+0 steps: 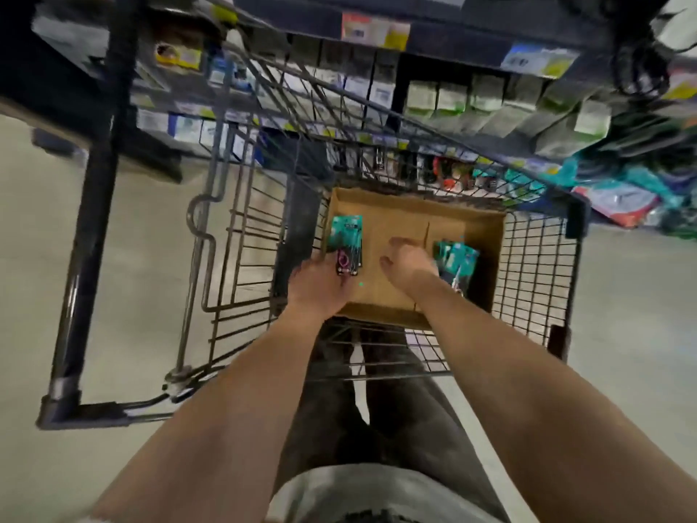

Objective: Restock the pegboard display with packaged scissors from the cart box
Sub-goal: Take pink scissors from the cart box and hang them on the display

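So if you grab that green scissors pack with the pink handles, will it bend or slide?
The scissors pack looks like flat card, so probably stiff, maybe flexing slightly. The left hand holds its lower end alone, so it seems light. It lies flat in the cardboard box, so rolling is unlikely.

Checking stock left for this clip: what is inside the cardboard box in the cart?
The cardboard box holds teal scissors packs: one lot at its left side under the left hand, another by the right hand. Between them the floor is bare. Exact counts and anything beneath the hands are hidden.
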Motion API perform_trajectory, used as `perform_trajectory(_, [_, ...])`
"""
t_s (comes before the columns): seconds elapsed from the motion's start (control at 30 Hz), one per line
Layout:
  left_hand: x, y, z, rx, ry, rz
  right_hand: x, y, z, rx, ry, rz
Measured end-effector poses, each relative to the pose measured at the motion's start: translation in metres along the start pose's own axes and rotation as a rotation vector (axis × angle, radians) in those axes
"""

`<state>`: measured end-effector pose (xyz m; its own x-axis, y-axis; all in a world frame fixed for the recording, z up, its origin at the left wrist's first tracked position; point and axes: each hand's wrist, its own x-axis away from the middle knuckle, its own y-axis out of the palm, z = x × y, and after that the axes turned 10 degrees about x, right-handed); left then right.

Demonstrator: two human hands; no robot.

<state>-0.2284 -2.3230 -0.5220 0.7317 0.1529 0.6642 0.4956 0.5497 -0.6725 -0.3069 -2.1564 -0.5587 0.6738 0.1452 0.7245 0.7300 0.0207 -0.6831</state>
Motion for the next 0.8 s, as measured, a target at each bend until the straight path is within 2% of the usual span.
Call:
perform_trajectory(0.17, [-0.027, 0.027, -0.015, 0.109, -0.055, -0.029, -0.053, 0.033, -0.028, -0.223, 0.085, 0.001])
perform_trajectory(0.33, [-0.047, 0.056, -0.033, 0.082, 0.033, -0.03, -0.098, 0.077, -0.042, -0.403, 0.139, -0.024])
perform_trajectory(0.47, [-0.058, 0.075, -0.051, 0.084, 0.037, -0.011, -0.128, 0.11, -0.052, -0.496, 0.183, -0.042])
perform_trajectory(0.63, [-0.068, 0.09, -0.059, 0.128, -0.018, 0.018, -0.146, 0.128, -0.057, -0.588, 0.3, -0.026])
perform_trajectory(0.8, [-0.074, 0.097, -0.055, 0.153, -0.014, 0.044, -0.147, 0.126, -0.047, -0.86, 0.372, -0.076])
